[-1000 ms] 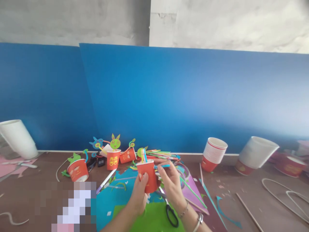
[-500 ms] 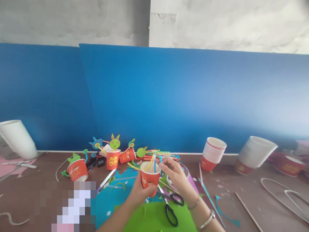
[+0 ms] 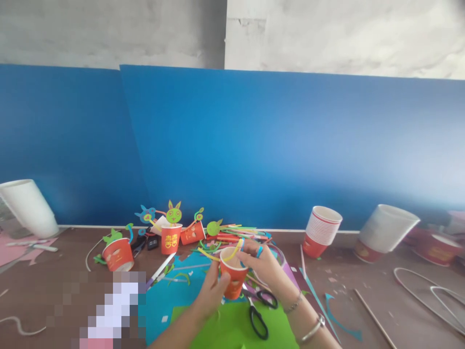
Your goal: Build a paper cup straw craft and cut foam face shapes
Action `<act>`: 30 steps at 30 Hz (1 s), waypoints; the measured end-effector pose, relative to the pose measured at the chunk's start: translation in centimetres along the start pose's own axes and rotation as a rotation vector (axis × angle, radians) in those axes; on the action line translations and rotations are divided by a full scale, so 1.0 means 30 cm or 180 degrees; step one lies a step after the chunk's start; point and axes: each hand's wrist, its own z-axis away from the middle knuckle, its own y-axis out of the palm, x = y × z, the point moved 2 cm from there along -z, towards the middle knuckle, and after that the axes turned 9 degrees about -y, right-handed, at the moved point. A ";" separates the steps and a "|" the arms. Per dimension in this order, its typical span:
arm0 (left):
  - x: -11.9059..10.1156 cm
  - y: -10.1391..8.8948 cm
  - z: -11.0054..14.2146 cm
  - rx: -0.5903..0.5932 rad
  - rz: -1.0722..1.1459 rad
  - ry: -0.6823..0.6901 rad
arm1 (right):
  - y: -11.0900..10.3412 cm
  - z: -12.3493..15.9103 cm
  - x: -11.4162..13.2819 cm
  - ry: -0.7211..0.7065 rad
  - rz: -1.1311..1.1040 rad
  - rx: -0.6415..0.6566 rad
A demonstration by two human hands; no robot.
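Observation:
A red paper cup (image 3: 234, 280) with a white inside is tilted in my left hand (image 3: 212, 291), whose thumb lies against its side. Two yellow straw ends (image 3: 209, 254) come out over the rim, one to the left and one curving up at the back right. My right hand (image 3: 259, 261) is closed at the cup's right rim, pinching a blue straw (image 3: 259, 251) whose tip sticks out between the fingers. Part of that straw is hidden by the fingers. Just below lie black-handled scissors (image 3: 258, 322), on a green sheet (image 3: 207, 329).
Behind stand a red cup with a green rabbit face (image 3: 173, 213) and a tipped cup (image 3: 192, 233). Loose straws (image 3: 236, 233) are heaped beyond my hands. Stacked cups (image 3: 321, 232) stand right. A blue sheet (image 3: 163, 295) with scraps lies left. A blue panel (image 3: 254, 145) closes off the back.
The cup and my left hand have shifted slightly right. The blue straw, upright over the cup before, now leans right within my right fingers. One yellow straw now curves up near those fingers.

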 end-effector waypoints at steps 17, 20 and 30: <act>-0.017 -0.035 -0.014 -0.1006 -0.1143 0.0367 | 0.052 0.016 0.058 0.0115 0.0228 0.0686; -0.010 -0.026 -0.021 -0.0810 -0.1029 0.0280 | 0.037 0.022 0.061 0.0632 0.0447 0.0479; 0.023 -0.016 -0.017 -0.0404 -0.1253 0.0269 | -0.019 0.037 0.037 0.0874 0.0973 0.0554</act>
